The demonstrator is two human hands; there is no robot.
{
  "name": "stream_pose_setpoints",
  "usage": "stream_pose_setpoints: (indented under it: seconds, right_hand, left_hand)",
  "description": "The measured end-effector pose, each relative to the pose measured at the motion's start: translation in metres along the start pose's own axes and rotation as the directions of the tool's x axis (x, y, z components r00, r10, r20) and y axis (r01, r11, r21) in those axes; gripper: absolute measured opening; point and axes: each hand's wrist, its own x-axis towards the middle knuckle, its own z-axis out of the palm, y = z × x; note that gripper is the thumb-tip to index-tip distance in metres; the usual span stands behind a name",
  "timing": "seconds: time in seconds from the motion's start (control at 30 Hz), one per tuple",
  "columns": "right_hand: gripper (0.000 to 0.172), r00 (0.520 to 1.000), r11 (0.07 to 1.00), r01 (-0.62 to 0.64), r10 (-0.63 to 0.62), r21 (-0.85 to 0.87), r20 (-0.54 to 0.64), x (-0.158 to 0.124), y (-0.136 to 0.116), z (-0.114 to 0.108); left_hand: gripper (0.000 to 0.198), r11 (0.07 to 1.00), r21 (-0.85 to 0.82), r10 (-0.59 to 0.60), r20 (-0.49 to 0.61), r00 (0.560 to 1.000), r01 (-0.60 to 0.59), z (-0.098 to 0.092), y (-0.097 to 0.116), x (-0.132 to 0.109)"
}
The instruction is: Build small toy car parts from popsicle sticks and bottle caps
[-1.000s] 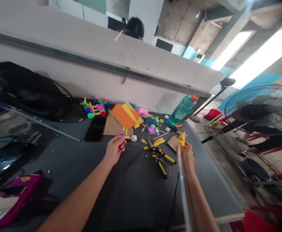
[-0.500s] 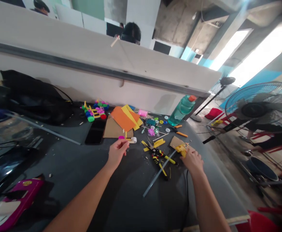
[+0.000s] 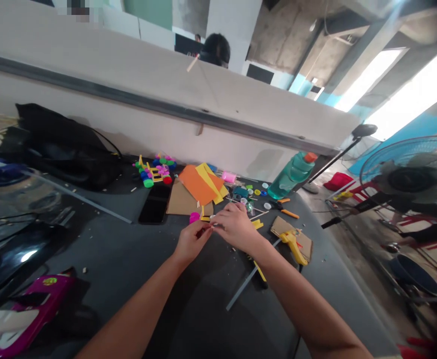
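Note:
My left hand [image 3: 193, 243] pinches a small craft piece, made of a pink cap [image 3: 194, 217] and a short yellow strip [image 3: 204, 213], above the dark table. My right hand [image 3: 237, 227] meets it from the right, fingertips closed together on the same piece, where a bit of white shows. The fingers hide most of that end. To the right, a yellow glue gun [image 3: 294, 245] rests on a piece of cardboard [image 3: 307, 241], with a long translucent glue stick [image 3: 241, 286] at its back. Yellow-and-black plier handles [image 3: 260, 273] lie partly under my right forearm.
Orange paper [image 3: 196, 183] and yellow paper lie on cardboard behind my hands, beside a black phone [image 3: 154, 204]. Farther back stand a colourful wheeled model [image 3: 154, 172] and a green bottle [image 3: 292, 174]. Loose caps surround orange-handled pliers [image 3: 289, 213]. A fan [image 3: 409, 179] stands right, off the table.
My right hand has let go of the glue gun, which now lies on the cardboard, and has moved left to the small piece in my left hand. The view has shifted slightly.

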Motion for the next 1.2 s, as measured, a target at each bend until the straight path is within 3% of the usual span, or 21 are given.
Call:
stream_pose_setpoints:
  seconds: [0.2,0.4,0.6,0.8,0.97,1.07,1.13,1.2]
  right_hand:
    - [0.008,0.993,0.996,0.023,-0.012,-0.091,0.117,0.014,0.006,0.004]
    - [0.008,0.990,0.991,0.028,-0.010,-0.128,0.141,0.020,0.005,0.010]
    - [0.009,0.994,0.994,0.054,-0.045,-0.094,0.095,0.021,0.008,0.015]
    - [0.012,1.000,0.999,0.024,-0.024,-0.027,0.000,0.017,0.016,0.019]
    - [0.007,0.989,0.971,-0.052,0.082,0.233,-0.120,0.021,0.027,0.023]
    - [0.005,0.955,0.889,-0.207,0.275,0.409,-0.115,0.026,0.034,0.033]
    - [0.006,0.906,0.802,-0.333,0.418,0.496,-0.068,0.028,0.037,0.042]
    - [0.008,0.872,0.748,-0.393,0.488,0.535,-0.040,0.029,0.040,0.050]
  left_hand:
    - [0.008,0.999,-0.013,-0.035,0.032,0.999,0.035,-0.002,-0.006,0.005]
    - [0.008,0.999,-0.002,-0.047,0.022,0.999,0.047,-0.002,-0.010,0.005]
    - [0.014,0.991,0.134,0.013,0.013,1.000,-0.015,-0.004,-0.014,0.008]
    - [0.015,0.985,0.170,0.022,0.023,0.999,-0.026,-0.006,-0.009,0.010]
    - [0.012,0.968,0.229,0.127,-0.116,0.985,-0.098,-0.016,-0.006,0.013]
    - [0.012,0.940,0.317,0.210,-0.233,0.950,-0.130,-0.025,-0.004,0.017]
    - [0.015,0.887,0.442,0.256,-0.227,0.940,-0.135,-0.029,-0.005,0.020]
    - [0.023,0.800,0.581,0.280,-0.140,0.950,-0.150,-0.030,-0.008,0.023]
